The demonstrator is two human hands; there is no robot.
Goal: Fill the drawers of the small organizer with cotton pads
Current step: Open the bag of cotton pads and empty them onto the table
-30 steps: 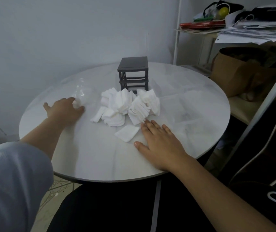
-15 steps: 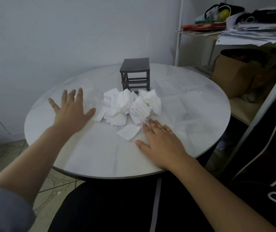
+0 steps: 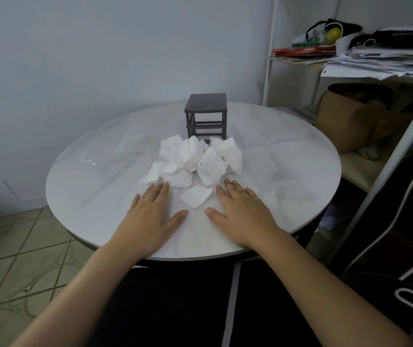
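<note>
A small dark grey organizer (image 3: 206,116) stands upright at the far middle of the round white table (image 3: 288,151). Its frame looks see-through, and I cannot make out drawers in it. A heap of white cotton pads (image 3: 195,160) lies just in front of it. One single pad (image 3: 195,196) lies apart, nearer to me, between my hands. My left hand (image 3: 151,215) rests flat on the table, fingers together, fingertips close to the heap's left edge. My right hand (image 3: 241,209) lies flat too, fingers slightly apart, just right of the single pad. Neither hand holds anything.
A clear plastic wrapper (image 3: 115,151) lies on the table's left part. A white shelf rack (image 3: 271,61) with papers (image 3: 385,61), a red flat item and a brown paper bag (image 3: 345,121) stands to the right. A guitar (image 3: 400,234) leans near my right arm.
My left hand has left the clear wrapper at the table's left and moved right and towards me, now flat beside the single pad. The right hand has barely moved.
</note>
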